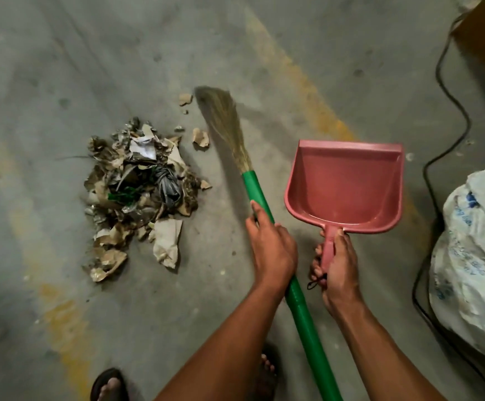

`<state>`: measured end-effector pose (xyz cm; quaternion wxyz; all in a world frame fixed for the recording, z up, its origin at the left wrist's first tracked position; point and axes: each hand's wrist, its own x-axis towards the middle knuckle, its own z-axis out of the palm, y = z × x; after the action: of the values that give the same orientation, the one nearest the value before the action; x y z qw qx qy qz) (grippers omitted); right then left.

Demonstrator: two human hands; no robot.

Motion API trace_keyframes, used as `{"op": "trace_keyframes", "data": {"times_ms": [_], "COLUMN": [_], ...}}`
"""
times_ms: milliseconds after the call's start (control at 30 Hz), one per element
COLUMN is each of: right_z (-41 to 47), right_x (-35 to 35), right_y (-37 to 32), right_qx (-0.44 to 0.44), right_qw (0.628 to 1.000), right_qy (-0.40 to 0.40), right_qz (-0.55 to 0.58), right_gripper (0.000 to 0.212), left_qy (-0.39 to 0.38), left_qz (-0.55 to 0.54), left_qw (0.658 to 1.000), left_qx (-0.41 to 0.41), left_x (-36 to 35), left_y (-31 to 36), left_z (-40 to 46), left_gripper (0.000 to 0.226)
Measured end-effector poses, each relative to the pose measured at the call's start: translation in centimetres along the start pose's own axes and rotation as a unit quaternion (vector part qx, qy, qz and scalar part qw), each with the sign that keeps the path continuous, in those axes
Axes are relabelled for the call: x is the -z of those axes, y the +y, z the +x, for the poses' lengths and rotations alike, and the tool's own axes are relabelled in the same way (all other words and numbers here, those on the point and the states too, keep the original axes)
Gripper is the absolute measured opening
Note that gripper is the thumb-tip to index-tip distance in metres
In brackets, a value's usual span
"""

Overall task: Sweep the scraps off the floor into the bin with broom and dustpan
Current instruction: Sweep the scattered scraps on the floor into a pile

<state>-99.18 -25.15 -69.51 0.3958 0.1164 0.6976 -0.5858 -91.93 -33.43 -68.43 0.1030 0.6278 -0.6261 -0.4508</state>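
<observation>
Your left hand (273,244) wraps the green-handled grass broom (260,195); your right hand (338,264) grips the empty pink plastic dustpan (345,183). Beyond lies the heap of paper and foil scraps (140,192). Lower the dustpan's lip flat beside it, then sweep with short strokes.

Green-handled broom (267,215) beside held-up pink dustpan (345,183); scrap pile (140,192) heaped on floor left

Grey concrete floor (119,53) with yellow stripes. On it lie a scrap pile (140,186), loose scraps (201,137), a black cable (449,117) and a white sack (475,256).
</observation>
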Motion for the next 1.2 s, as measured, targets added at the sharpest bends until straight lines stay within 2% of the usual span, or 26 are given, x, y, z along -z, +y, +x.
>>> {"op": "trace_keyframes", "data": {"times_ms": [167, 233, 333, 400, 533, 667, 800, 900, 1067, 1200], "right_z": [0.2, 0.2, 0.2, -0.1, -1.3, -2.6, -2.9, -2.9, -3.5, -5.3], "right_x": [-1.4, -1.9, -2.4, -2.6, -2.9, -3.3, -3.4, -3.5, -3.7, -4.0], "right_y": [-0.8, -0.4, 0.6, 1.5, 3.1, 3.8, 3.1, 2.6, 3.3, 5.9], "right_qx": [0.017, 0.03, 0.041, 0.037, 0.019, 0.009, 0.024, 0.033, 0.037, 0.026], "right_qw": [0.999, 0.997, 0.993, 0.991, 0.995, 0.996, 0.995, 0.997, 0.996, 0.996], "right_qy": [-0.045, -0.063, -0.087, -0.094, -0.07, -0.058, -0.059, -0.044, -0.04, -0.043], "right_qz": [-0.024, -0.045, -0.071, -0.083, -0.071, -0.069, -0.074, -0.061, -0.064, -0.076], "right_gripper": [0.033, 0.032, 0.034, 0.034, 0.029, 0.03, 0.031, 0.031, 0.033, 0.034], "left_qy": [0.002, -0.01, -0.011, -0.01, 0.003, 0.012, 0.013, -0.022, -0.102, -0.092], "left_qz": [0.0, 0.026, 0.05, 0.049, 0.023, 0.013, 0.009, 0.005, 0.025, 0.036], "left_qw": [1.0, 0.998, 0.988, 0.982, 0.984, 0.995, 0.998, 0.999, 0.99, 0.985], "left_qx": [0.016, 0.056, 0.145, 0.183, 0.174, 0.096, 0.054, 0.032, 0.097, 0.143], "left_x": [1.7, 2.9, 5.1, 6.1, 6.9, 6.8, 6.2, 5.7, 6.0, 8.0], "left_y": [4.5, 4.5, 0.9, -2.0, -5.2, -5.6, -3.5, -1.7, -3.3, -8.9], "left_z": [10.7, 15.4, 19.9, 18.8, 10.1, 2.2, 1.3, 3.1, 4.9, 1.3], "left_gripper": [0.073, 0.072, 0.059, 0.059, 0.067, 0.073, 0.074, 0.073, 0.074, 0.076]}}
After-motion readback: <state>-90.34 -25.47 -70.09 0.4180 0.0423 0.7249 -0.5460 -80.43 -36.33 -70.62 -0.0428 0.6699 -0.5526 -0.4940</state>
